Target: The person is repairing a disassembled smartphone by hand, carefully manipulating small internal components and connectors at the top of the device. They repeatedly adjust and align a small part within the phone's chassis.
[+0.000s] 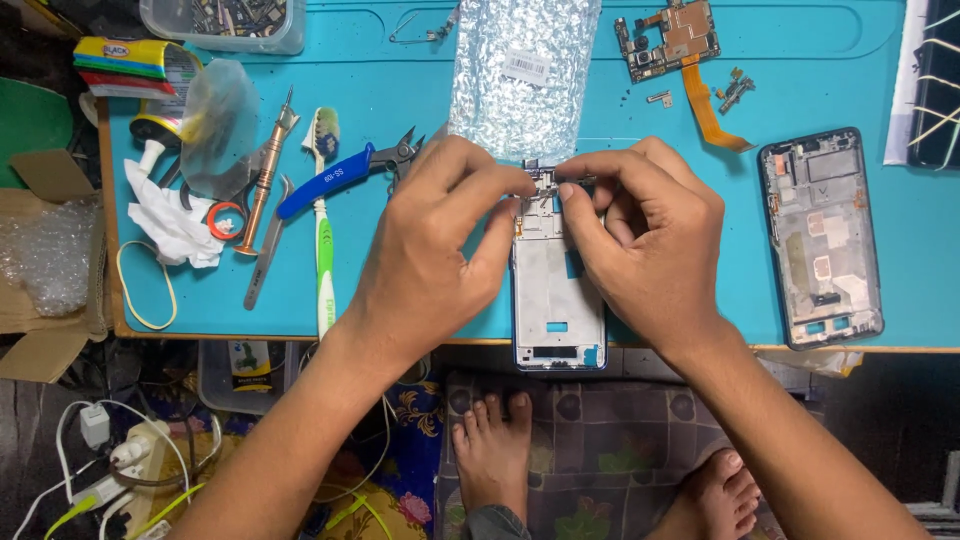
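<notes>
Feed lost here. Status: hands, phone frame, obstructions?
Left hand and right hand pinching at top of phone frame. Small part between fingertips, unclear. Nothing obstructing.

top end of the phone frame (556, 300) hidden under fingertips of left hand (430, 250) and right hand (640, 250); tiny part pinched there too small to tell; clear parts box (225, 25) cut off at upper left edge; dark panel (935, 80) cut off at upper right; bubble bag (520, 70) clipped at top
</notes>
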